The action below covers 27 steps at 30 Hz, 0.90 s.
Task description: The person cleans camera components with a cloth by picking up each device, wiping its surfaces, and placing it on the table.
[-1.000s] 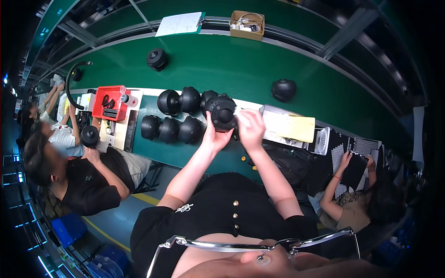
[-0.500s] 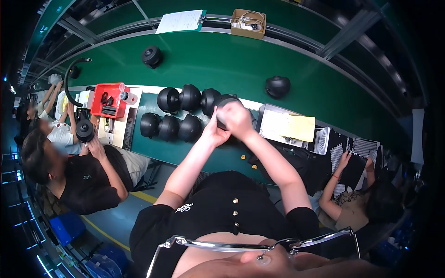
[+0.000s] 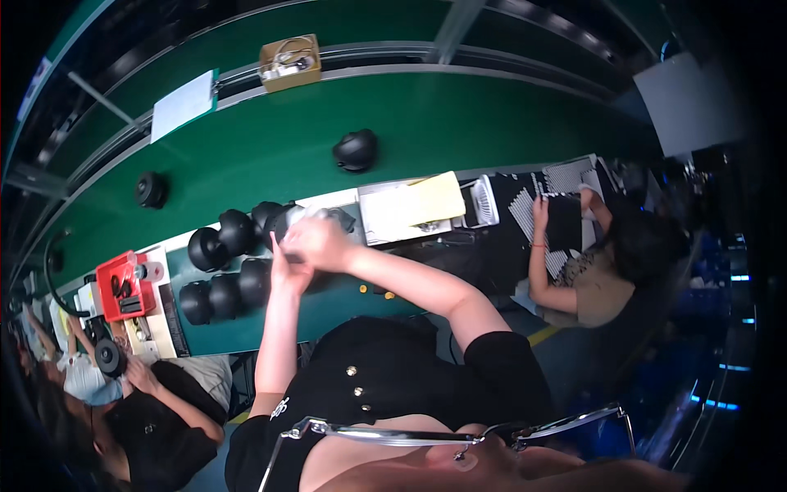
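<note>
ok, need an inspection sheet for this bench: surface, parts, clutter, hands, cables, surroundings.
Surface: green tabletop, green rear strip beyond.
Parts: black rounded units in two rows left of the hands; two stand apart on the rear strip.
Clutter: red bin at left, yellow sheet at right.
Grip: left hand and right hand together, blurred; contents mostly hidden.
Cables: pale cable in cardboard box.
Surroundings: left co-worker, right co-worker.
</note>
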Available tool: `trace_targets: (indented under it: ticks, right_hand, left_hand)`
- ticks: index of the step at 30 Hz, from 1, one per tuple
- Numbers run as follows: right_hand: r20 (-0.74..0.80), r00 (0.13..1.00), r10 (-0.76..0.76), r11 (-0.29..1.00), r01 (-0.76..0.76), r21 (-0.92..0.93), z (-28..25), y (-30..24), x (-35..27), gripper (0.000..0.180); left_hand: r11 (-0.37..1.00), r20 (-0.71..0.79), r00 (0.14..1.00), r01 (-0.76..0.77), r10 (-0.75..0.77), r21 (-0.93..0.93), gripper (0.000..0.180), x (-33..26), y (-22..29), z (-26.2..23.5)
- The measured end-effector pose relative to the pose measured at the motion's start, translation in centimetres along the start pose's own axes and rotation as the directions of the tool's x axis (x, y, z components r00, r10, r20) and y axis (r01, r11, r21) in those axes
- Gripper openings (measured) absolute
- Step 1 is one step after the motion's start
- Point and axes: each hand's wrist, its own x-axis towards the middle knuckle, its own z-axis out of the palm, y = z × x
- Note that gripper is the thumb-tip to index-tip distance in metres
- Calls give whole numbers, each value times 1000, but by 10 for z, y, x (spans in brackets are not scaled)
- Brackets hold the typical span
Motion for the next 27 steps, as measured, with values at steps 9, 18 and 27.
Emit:
trace_targets:
  ticks: [9,18,27]
  right_hand:
    - [44,999,18,983,-10,-184,11,22,-3,8]
    - [-121,828,547,836,-536,115,-26,49,-5,19]
    - [-226,825,517,852,-520,52,-4,51,4,13]
  left_hand:
    - [997,127,989,81,-79,-17,50,5,-3,1]
    - [989,139,989,-39,59,-140,61,1,25,-5]
    - [993,37,998,-41,45,-113,59,-21,22,3]
